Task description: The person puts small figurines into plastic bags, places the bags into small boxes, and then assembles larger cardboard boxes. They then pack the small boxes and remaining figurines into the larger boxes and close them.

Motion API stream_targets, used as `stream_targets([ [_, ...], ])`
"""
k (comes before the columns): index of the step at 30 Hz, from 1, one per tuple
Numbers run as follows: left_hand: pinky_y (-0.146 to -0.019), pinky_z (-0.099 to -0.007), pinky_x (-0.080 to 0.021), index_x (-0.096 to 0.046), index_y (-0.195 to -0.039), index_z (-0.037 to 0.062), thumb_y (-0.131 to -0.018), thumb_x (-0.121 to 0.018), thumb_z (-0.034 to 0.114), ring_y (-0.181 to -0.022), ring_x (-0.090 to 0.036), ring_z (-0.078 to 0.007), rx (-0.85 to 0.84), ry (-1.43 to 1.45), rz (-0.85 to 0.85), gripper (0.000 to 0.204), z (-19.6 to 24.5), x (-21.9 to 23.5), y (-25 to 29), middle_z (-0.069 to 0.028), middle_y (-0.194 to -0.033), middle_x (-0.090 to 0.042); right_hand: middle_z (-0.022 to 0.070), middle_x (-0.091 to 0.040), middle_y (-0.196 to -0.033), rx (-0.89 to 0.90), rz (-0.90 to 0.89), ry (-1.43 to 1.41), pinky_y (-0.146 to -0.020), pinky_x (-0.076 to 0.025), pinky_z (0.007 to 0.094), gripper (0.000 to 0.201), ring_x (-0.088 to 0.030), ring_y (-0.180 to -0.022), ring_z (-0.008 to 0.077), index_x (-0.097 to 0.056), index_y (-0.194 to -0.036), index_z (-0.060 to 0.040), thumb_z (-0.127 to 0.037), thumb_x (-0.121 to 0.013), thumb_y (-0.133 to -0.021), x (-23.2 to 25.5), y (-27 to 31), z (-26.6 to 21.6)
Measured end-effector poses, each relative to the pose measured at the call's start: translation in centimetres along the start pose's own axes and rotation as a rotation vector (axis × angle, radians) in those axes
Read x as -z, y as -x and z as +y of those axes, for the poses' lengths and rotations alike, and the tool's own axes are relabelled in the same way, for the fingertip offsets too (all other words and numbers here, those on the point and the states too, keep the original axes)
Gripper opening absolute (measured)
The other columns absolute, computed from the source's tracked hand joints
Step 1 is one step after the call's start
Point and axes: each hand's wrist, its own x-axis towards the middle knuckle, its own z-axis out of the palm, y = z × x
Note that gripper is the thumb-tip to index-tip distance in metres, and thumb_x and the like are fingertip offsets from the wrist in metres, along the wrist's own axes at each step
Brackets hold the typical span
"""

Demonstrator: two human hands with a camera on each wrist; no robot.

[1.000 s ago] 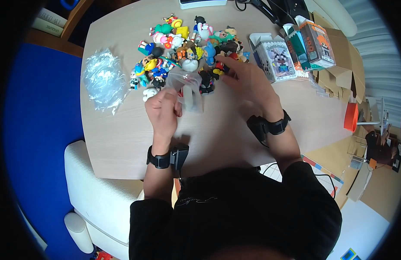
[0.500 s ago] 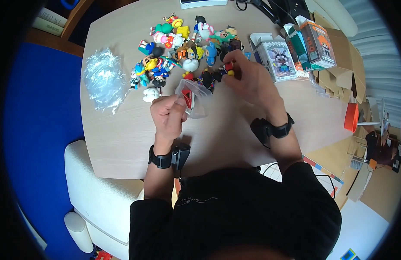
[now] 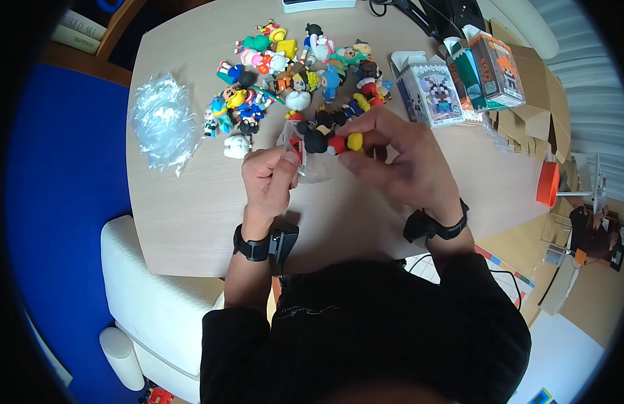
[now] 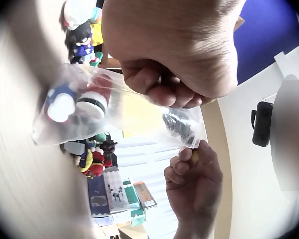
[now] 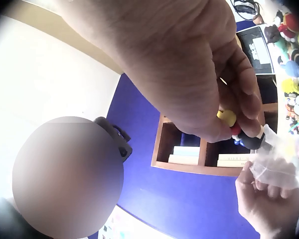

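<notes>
My left hand (image 3: 268, 182) grips the edge of a clear plastic bag (image 3: 317, 170) just above the table. Inside the bag, in the left wrist view, are a blue-and-white toy (image 4: 61, 105) and a red-and-white toy (image 4: 92, 105) with a black band. My right hand (image 3: 409, 158) pinches a Mickey Mouse figure (image 3: 318, 138) by its yellow-shoed end between thumb and fingers. The figure lies sideways, its black head at the bag's mouth. In the left wrist view the dark head shows through the plastic.
Many small toy figures (image 3: 297, 101) cover the back middle of the table. Crumpled clear bags (image 3: 163, 124) lie at the left. Printed toy boxes (image 3: 436, 94) and flattened cardboard (image 3: 527, 101) stand at the right, with an orange-red round object (image 3: 547, 183) at the edge.
My right hand has picked the Mickey Mouse figure out of the pile and brought it toward me to the bag. The left hand, with the bag, has shifted slightly right.
</notes>
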Motion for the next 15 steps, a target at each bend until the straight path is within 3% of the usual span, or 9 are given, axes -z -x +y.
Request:
stream_targets([
  [3,-0.043,-0.0276,-0.033,-0.050,-0.057,0.0035,-0.093,-0.050,0.011,-0.041,-0.045,-0.0119,-0.058,-0.035,-0.023,0.037,0.4,-0.3,-0.2,-0.0018,-0.047,-0.049,0.0017,-0.070,-0.083,0.033,-0.027,-0.006,-0.058,-0.043,0.0232,0.021,-0.060,-0.070,0.0065,-0.065,-0.099,-0.0040,-0.009,-0.075,-0.081,-0.5,-0.3,0.2],
  [9,-0.043,-0.0288,-0.033,-0.050,-0.057,0.0030,-0.091,-0.052,0.007,-0.040,-0.046,-0.0139,-0.113,-0.122,-0.082,0.034,0.2,-0.2,-0.2,-0.0031,-0.047,-0.049,0.0016,-0.065,-0.074,0.266,0.085,0.090,-0.054,-0.042,0.0255,0.019,-0.056,-0.061,0.0124,-0.068,-0.095,-0.0056,-0.011,-0.077,-0.080,-1.7,-0.7,1.0],
  [12,-0.043,-0.0244,-0.032,-0.052,-0.057,0.0034,-0.097,-0.049,0.020,-0.043,-0.046,-0.0096,-0.052,-0.044,-0.066,0.044,0.2,-0.2,0.0,-0.0018,-0.048,-0.050,0.0023,-0.063,-0.072,0.296,0.019,0.199,-0.052,-0.042,0.0268,0.018,-0.055,-0.058,0.0147,-0.067,-0.094,-0.0069,-0.009,-0.076,-0.079,-2.2,-0.7,1.3],
  [15,-0.043,-0.0245,-0.032,-0.052,-0.057,0.0035,-0.098,-0.048,0.019,-0.042,-0.045,-0.0097,-0.046,-0.010,-0.063,0.044,0.6,-0.4,-0.2,-0.0018,-0.047,-0.049,0.0036,-0.063,-0.072,0.246,0.057,0.243,-0.051,-0.041,0.0276,0.018,-0.055,-0.055,0.0163,-0.066,-0.095,-0.0083,-0.009,-0.075,-0.079,-2.3,-0.6,1.0],
])
